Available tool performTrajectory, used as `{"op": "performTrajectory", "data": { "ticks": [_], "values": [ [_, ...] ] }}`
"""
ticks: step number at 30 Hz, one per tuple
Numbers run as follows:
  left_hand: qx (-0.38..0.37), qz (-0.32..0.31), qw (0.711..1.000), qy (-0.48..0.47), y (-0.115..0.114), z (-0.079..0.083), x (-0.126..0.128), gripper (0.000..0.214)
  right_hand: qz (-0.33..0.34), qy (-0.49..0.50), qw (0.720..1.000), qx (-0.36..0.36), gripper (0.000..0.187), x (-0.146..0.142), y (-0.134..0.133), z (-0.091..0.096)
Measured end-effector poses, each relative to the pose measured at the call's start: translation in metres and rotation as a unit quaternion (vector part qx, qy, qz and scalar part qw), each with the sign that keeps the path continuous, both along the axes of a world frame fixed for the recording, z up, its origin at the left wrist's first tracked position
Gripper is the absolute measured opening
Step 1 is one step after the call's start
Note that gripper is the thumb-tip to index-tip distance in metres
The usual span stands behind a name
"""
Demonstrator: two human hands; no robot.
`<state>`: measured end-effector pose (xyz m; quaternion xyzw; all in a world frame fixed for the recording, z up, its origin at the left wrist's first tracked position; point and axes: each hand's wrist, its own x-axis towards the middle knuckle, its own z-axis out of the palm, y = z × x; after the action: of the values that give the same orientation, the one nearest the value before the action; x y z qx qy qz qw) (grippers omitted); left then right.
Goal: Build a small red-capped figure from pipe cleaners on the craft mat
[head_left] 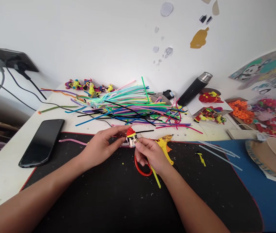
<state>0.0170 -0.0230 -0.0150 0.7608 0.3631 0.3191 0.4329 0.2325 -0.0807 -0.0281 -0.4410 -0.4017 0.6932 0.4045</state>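
Note:
A small doll head [132, 141] with a red and yellow hat and a white face is between my two hands above the black mat. My left hand [99, 145] pinches it at the left, with a finger reaching the hat. From the right, my right hand [153, 155] grips its lower side, thumb near the face. Below my right hand a yellow pipe cleaner [156, 177] slants down; whether the fingers hold it is hidden. A red scissors handle [143, 173] shows under the same hand. Just behind it lies a yellow glue gun [163, 145].
Many coloured pipe cleaners [128, 103] are heaped at the back, near a black flask [195, 89]. A phone [42, 142] lies left. Glue sticks [220, 157], a yellow-black piece [202, 160] and a round cardboard item [271, 155] are right. Finished figures [89, 85] line the wall.

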Motion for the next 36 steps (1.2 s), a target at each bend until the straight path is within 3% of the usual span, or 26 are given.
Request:
{"op": "performTrajectory", "data": {
  "ticks": [8, 24, 36],
  "values": [
    [0.131, -0.004, 0.99, 0.046, 0.001, -0.002, -0.003, 0.041, 0.003, -0.002, 1.0, 0.009, 0.04, 0.002, 0.0, 0.0],
    [0.201, -0.016, 0.98, -0.001, -0.001, 0.005, 0.0, 0.038, 0.009, 0.104, 0.994, -0.021, 0.04, 0.004, -0.001, -0.012],
    [0.222, -0.009, 0.975, 0.006, -0.002, 0.002, 0.001, 0.037, -0.003, 0.092, 0.996, -0.022, 0.038, 0.002, -0.002, -0.008]
  ]
}}
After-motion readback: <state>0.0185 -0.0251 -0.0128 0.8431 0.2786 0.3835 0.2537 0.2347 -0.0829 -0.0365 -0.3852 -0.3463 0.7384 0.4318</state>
